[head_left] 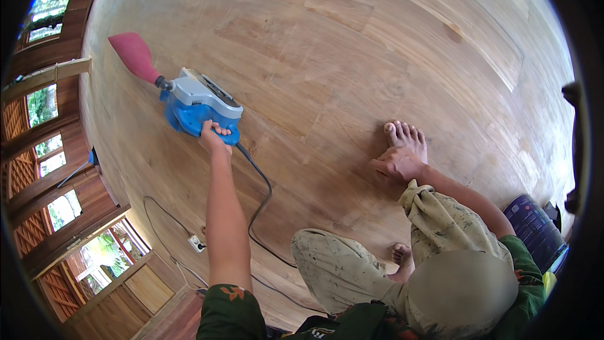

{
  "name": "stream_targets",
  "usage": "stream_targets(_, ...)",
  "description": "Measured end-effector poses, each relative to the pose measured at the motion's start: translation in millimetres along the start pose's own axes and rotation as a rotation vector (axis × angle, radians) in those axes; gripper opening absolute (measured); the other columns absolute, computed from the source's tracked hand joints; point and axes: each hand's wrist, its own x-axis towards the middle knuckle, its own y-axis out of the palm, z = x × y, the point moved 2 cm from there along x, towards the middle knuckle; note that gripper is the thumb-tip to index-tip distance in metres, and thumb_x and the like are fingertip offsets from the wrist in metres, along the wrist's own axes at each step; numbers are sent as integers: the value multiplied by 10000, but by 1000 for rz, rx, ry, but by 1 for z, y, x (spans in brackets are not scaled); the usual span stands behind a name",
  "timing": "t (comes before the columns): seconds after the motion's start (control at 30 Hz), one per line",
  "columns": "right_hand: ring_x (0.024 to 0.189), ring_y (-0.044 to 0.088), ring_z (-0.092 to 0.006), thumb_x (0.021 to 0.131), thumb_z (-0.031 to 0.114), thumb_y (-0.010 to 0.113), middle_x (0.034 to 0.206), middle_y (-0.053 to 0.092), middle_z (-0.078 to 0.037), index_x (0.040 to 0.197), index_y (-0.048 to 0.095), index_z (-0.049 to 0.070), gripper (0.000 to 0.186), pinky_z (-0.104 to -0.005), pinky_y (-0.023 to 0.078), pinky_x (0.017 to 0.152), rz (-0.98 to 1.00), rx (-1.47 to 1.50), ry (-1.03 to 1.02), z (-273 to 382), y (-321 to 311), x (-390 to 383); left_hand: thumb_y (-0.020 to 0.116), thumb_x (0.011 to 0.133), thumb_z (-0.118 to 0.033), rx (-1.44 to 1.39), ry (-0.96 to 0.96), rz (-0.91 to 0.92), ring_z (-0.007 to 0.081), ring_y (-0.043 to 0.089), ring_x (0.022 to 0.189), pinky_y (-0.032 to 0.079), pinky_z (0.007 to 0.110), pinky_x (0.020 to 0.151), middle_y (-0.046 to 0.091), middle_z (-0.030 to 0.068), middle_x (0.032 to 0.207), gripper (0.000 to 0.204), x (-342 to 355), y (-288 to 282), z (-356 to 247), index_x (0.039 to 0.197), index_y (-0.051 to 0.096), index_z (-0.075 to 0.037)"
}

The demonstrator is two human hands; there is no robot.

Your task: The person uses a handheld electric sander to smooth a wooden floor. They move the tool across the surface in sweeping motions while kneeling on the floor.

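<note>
My left arm reaches forward, and my left hand (214, 133) grips the rear handle of a blue and grey belt sander (202, 106). A red dust bag (133, 56) sticks out from the sander's far left end. Its long dark side faces up and to the right. From the handle a dark power cord (263, 179) curves back toward me across the wooden floor (327, 75). My right hand (399, 164) hangs low in front of my right foot (406, 135), with one finger stretched out to the left and the others loosely bent. Nothing shows in it.
A white socket block (196, 243) with cables lies on the floor at left. Wooden walls with windows (63, 208) line the left side. A dark blue can (535, 230) stands at the right, close to my right arm. My knees are bent, in paint-spotted trousers (333, 264).
</note>
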Motion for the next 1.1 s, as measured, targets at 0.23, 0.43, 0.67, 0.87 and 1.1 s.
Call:
stream_targets(0.23,1477,371,-398,704,481,737,1545,439,-195,1449,424,74,905,-539,275,1209,10,6,-9,-5,6,0,572,953,-227,-47,-23,-9,166,400,545,411,359,550,406,17,636,222,-30,-4,18,801,487,-89)
stream_targets(0.43,1438,409,-366,700,491,739,1510,464,-153,1438,433,92,893,-514,310,1183,-39,-39,-11,-4,5,1,582,970,-236,-48,-35,20,154,404,533,411,342,549,409,1,619,236,-61,-11,38,803,490,-97)
stream_targets(0.67,1395,431,-392,690,454,741,1442,491,-192,1386,460,74,841,-531,323,1148,-87,17,-67,-6,5,-1,597,978,-234,-67,-71,56,141,430,531,435,347,567,408,-13,601,236,-96,-22,64,800,515,-104)
stream_targets(0.87,1433,403,-416,702,466,738,1490,470,-225,1427,447,55,883,-543,303,1170,-84,10,-86,-7,8,-2,603,992,-230,-91,-86,20,124,409,529,413,311,556,415,-13,622,243,-130,-20,80,811,509,-98)
stream_targets(1.1,1476,382,-396,757,522,722,1571,435,-202,1474,405,70,904,-528,287,1203,-35,-22,-45,-7,8,-2,601,1010,-233,-82,-151,46,127,418,535,415,307,560,417,-9,622,240,-174,-18,94,834,517,-92)
